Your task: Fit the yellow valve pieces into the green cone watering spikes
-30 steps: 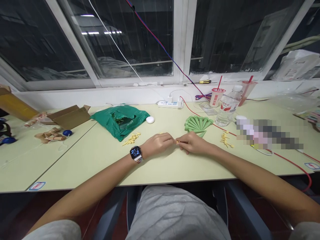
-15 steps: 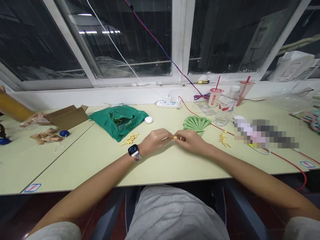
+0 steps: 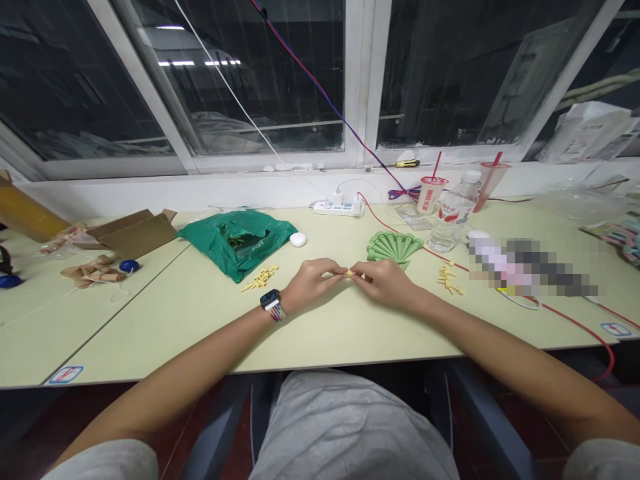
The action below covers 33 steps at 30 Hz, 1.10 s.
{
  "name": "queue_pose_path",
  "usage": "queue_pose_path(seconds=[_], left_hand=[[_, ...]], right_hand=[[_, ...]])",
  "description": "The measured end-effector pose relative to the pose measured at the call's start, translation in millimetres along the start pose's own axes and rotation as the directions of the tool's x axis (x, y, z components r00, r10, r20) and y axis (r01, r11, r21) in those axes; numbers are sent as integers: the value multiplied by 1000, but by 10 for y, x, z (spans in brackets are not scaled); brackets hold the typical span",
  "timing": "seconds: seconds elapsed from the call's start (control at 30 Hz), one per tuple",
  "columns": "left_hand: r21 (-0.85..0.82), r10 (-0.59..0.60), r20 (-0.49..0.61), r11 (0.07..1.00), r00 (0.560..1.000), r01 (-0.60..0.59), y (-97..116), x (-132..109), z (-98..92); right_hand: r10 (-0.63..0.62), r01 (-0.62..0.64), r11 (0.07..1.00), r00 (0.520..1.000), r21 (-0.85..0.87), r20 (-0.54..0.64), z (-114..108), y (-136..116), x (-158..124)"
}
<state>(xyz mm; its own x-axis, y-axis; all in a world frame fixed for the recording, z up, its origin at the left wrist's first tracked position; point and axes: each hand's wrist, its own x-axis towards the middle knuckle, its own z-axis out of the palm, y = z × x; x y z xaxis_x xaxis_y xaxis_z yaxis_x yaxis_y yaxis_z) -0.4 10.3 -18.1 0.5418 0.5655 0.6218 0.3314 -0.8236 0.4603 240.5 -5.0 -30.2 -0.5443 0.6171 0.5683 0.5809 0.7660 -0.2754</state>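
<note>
My left hand [image 3: 311, 285] and my right hand [image 3: 383, 283] meet over the middle of the table, fingertips nearly touching. Between them they pinch a small yellow plastic piece [image 3: 349, 273], mostly hidden by the fingers. A pile of similar yellow pieces [image 3: 260, 277] lies left of my left hand. To the right of my right hand is a second, looser group of yellow pieces [image 3: 449, 280]. Just behind my right hand, several green pointed plastic pieces [image 3: 394, 246] are laid out like a fan.
A torn green plastic bag [image 3: 235, 241] and a white round object [image 3: 298, 239] lie behind my left hand. Back right stand a water bottle [image 3: 453, 213] and drink cups with straws [image 3: 431, 195]. A red cable [image 3: 575, 313] crosses the table's right side. Far left are wooden toys [image 3: 95, 272] and a cardboard box [image 3: 133, 235].
My left hand and wrist have shifted slightly right and turned a little. The fingertips of both hands are now closer together around the yellow piece.
</note>
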Motion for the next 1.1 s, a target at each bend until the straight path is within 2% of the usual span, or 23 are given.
queue_pose_path(seconds=[0.07, 0.17, 0.27, 0.4, 0.53, 0.7, 0.83, 0.93, 1.1], left_hand=[[-95, -153, 3, 984, 988, 153, 11, 16, 22], [-289, -344, 80, 890, 936, 352, 21, 49, 41], [-389, -391, 166, 817, 905, 425, 12, 67, 32], [-331, -331, 149, 871, 932, 363, -12, 62, 10], [-169, -243, 93, 952, 966, 255, 6, 57, -15], [8, -201, 150, 979, 968, 202, 60, 58, -52], [-37, -227, 127, 972, 966, 233, 36, 49, -45], [-70, -179, 94, 980, 979, 186, 9, 51, -33], [37, -139, 119, 990, 983, 136, 9, 58, -50]], right_hand=[[-15, 11, 995, 999, -100, -35, 22, 9, -3], [-38, 24, 979, 997, -203, -69, 39, 16, 5], [-55, 34, 972, 995, -233, -84, 32, 18, 11], [-46, 23, 977, 994, -212, -103, 4, 14, 7], [-10, -5, 981, 997, -195, -79, -9, -3, 10], [-6, -3, 985, 999, -170, -52, -7, -15, 9], [6, -15, 985, 999, -173, -54, -6, 2, 5], [8, -17, 983, 999, -180, -54, -5, 11, 3], [1, -8, 984, 999, -177, -43, -7, 8, -2]])
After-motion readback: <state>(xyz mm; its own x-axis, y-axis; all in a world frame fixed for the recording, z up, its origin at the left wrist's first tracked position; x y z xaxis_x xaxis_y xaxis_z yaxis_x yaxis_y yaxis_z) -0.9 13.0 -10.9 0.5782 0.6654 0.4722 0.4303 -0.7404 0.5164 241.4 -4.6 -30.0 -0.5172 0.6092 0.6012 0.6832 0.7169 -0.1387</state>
